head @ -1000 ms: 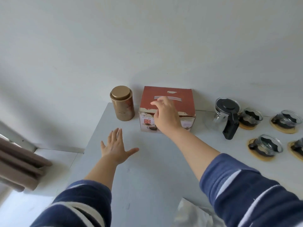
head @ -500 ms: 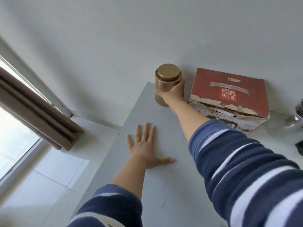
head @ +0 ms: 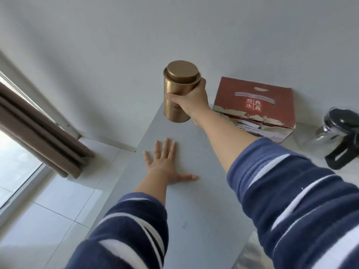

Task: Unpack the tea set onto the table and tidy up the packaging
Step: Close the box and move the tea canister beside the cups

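At the table's (head: 194, 220) far left corner, the right hand (head: 191, 100) now grips the gold tea tin (head: 179, 94) and has lifted it clear, where a moment ago it stood. The left hand (head: 165, 167) stays flat, fingers spread, holding nothing. Beside it sits the red box (head: 256, 105), so relocating the tin seems next.

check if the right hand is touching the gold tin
Touching. The head view shows the right hand wrapped round the gold tin, thumb across its front.
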The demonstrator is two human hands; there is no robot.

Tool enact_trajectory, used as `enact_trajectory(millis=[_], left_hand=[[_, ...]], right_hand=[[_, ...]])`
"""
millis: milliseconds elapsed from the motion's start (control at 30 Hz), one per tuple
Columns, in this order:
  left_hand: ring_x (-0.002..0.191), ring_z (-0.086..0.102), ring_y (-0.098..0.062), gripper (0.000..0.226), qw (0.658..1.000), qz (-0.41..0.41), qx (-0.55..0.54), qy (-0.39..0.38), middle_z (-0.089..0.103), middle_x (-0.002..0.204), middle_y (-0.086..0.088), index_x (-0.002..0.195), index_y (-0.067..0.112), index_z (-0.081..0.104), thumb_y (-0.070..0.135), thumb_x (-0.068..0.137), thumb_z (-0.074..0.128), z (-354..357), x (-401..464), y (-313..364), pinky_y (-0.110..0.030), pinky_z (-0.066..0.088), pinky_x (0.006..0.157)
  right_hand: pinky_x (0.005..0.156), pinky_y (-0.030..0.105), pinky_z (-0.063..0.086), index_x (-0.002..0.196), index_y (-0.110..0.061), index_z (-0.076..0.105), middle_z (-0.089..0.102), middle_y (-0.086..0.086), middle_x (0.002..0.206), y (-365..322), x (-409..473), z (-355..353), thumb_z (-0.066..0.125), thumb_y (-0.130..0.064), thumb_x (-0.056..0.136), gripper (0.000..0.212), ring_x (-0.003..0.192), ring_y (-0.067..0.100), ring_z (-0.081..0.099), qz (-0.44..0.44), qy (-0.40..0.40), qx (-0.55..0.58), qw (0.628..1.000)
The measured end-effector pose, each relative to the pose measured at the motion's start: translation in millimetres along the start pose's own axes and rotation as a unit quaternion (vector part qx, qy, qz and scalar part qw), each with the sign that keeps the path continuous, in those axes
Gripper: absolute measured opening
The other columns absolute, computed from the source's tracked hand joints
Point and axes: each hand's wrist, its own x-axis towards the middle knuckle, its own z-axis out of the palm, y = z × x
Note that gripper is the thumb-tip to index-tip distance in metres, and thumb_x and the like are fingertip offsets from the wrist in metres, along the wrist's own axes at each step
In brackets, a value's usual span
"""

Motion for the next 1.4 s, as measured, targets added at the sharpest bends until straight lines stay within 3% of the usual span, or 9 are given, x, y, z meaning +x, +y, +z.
enact_trajectory(millis=[133, 300, 400, 667, 867, 1033, 1133, 1233, 1400], left_hand=[[0.143, -0.028, -0.022, 0.129, 0.998, -0.009, 0.058, 0.009, -0.029, 0.156, 0.005, 0.146, 0.023, -0.026, 0.094, 0.059, 0.036, -7.7, -15.8, 11.9, -0.066, -0.017, 0.107], [0.146, -0.020, -0.022, 0.088, 0.994, 0.034, 0.083, 0.062, -0.020, 0.159, 0.002, 0.150, 0.017, -0.016, 0.068, 0.090, 0.024, -19.1, -37.9, 56.2, -0.063, -0.004, 0.114], [0.147, -0.017, -0.021, 0.081, 0.993, 0.067, 0.076, 0.065, -0.014, 0.161, 0.000, 0.151, 0.014, -0.009, 0.061, 0.094, 0.023, -16.2, -52.1, 106.2, -0.060, -0.002, 0.116], [0.147, -0.014, -0.017, 0.071, 0.976, 0.207, 0.053, 0.048, -0.010, 0.161, 0.003, 0.152, 0.016, -0.004, 0.052, 0.098, 0.024, 60.5, -88.6, 301.0, -0.054, -0.002, 0.118], [0.147, -0.015, -0.014, 0.073, 0.971, 0.228, 0.035, 0.067, -0.013, 0.161, 0.003, 0.152, 0.016, -0.007, 0.055, 0.096, 0.017, 128.5, -85.9, 412.8, -0.055, -0.009, 0.115], [0.147, -0.013, -0.011, 0.078, 0.969, 0.187, 0.028, 0.157, -0.009, 0.161, 0.006, 0.153, 0.019, -0.004, 0.061, 0.088, 0.005, 155.2, -80.9, 431.5, -0.056, -0.012, 0.114], [0.147, -0.009, -0.009, 0.078, 0.965, 0.183, 0.018, 0.185, -0.003, 0.162, 0.008, 0.153, 0.022, 0.003, 0.062, 0.087, 0.008, 157.4, -78.2, 432.2, -0.054, -0.009, 0.115], [0.147, -0.007, -0.009, 0.077, 0.964, 0.180, 0.022, 0.196, -0.001, 0.161, 0.010, 0.153, 0.024, 0.005, 0.063, 0.087, 0.009, 155.7, -78.1, 433.5, -0.053, -0.007, 0.116], [0.147, -0.008, -0.007, 0.077, 0.964, 0.178, 0.027, 0.197, -0.002, 0.161, 0.011, 0.153, 0.026, 0.004, 0.065, 0.087, 0.009, 155.2, -77.1, 433.5, -0.053, -0.005, 0.117]], right_hand=[[0.080, 0.028, 0.041, 0.130, -0.018, 0.032, 0.052, -0.006, 0.116, -43.1, -31.4, -42.6, 0.087, -0.026, 0.058, 0.091, 0.102, 0.013, 0.052, -0.010, -0.020, 0.024, 0.999], [0.080, 0.030, 0.043, 0.130, -0.019, 0.033, 0.054, -0.003, 0.120, -66.2, -69.5, -126.9, 0.088, -0.028, 0.057, 0.092, 0.104, 0.015, 0.053, -0.032, 0.018, -0.003, 0.999], [0.076, 0.026, 0.042, 0.130, -0.019, 0.033, 0.054, -0.004, 0.120, -60.7, -94.9, -189.2, 0.087, -0.028, 0.057, 0.092, 0.105, 0.015, 0.053, -0.031, 0.057, -0.017, 0.998], [0.085, 0.032, 0.046, 0.126, -0.022, 0.035, 0.054, -0.006, 0.118, -22.4, -152.7, -391.1, 0.087, -0.033, 0.056, 0.088, 0.105, 0.014, 0.054, 0.006, 0.177, -0.068, 0.982], [0.081, 0.030, 0.042, 0.128, -0.023, 0.034, 0.052, -0.009, 0.117, 19.9, -167.6, -534.1, 0.087, -0.037, 0.054, 0.092, 0.104, 0.012, 0.051, 0.031, 0.273, -0.109, 0.955], [0.082, 0.030, 0.043, 0.125, -0.025, 0.035, 0.050, -0.010, 0.116, 49.2, -162.8, -617.5, 0.085, -0.043, 0.049, 0.092, 0.105, 0.012, 0.051, 0.048, 0.333, -0.137, 0.932], [0.089, 0.033, 0.043, 0.126, -0.026, 0.035, 0.049, -0.010, 0.120, 68.8, -154.8, -651.4, 0.082, -0.046, 0.045, 0.095, 0.118, 0.019, 0.046, 0.057, 0.386, -0.153, 0.908], [0.087, 0.031, 0.037, 0.128, -0.026, 0.033, 0.044, -0.008, 0.114, 91.9, -147.2, -675.0, 0.080, -0.047, 0.047, 0.096, 0.127, 0.025, 0.035, 0.086, 0.417, -0.168, 0.889], [0.099, 0.035, 0.041, 0.133, -0.025, 0.031, 0.049, -0.002, 0.135, 136.7, -140.1, -698.1, 0.081, -0.049, 0.048, 0.102, 0.129, 0.025, 0.038, 0.134, 0.418, -0.150, 0.886]])
